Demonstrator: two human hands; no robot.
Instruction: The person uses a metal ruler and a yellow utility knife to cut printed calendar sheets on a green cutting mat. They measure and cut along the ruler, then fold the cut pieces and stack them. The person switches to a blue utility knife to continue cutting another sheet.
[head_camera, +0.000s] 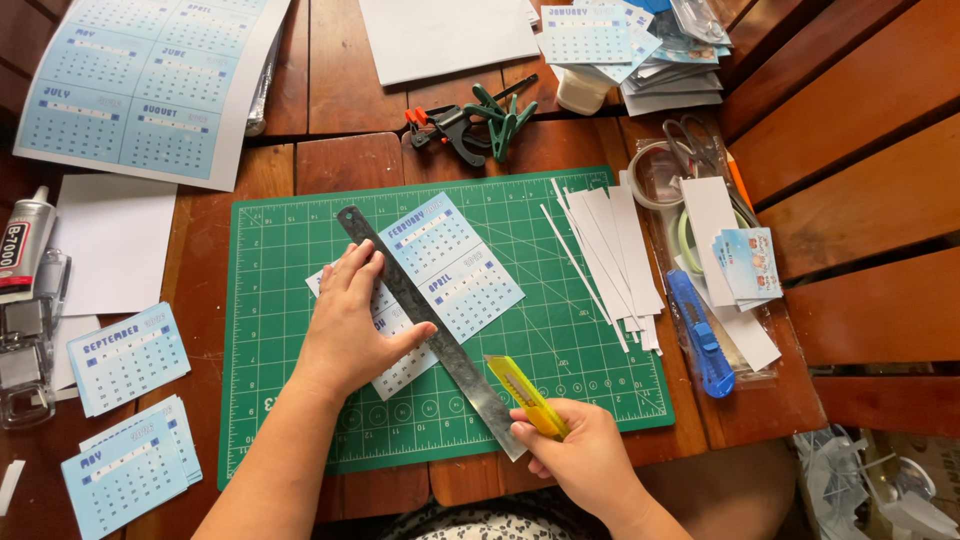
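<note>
My left hand (352, 320) presses flat on a dark metal ruler (420, 315) that lies slantwise across a sheet of light blue calendar cards (455, 270) on a green cutting mat (290, 240). My right hand (585, 455) grips a yellow utility knife (525, 392) at the ruler's near end, its tip against the ruler's right edge. The sheet is partly hidden under my left hand and the ruler.
White paper strips (612, 255) lie on the mat's right side, beside a blue utility knife (700, 335) and scissors (690, 140). Cut calendar cards (125, 355) are stacked at the left, near a glue tube (25, 245). A large calendar sheet (150, 80) and clamps (470, 120) sit farther back.
</note>
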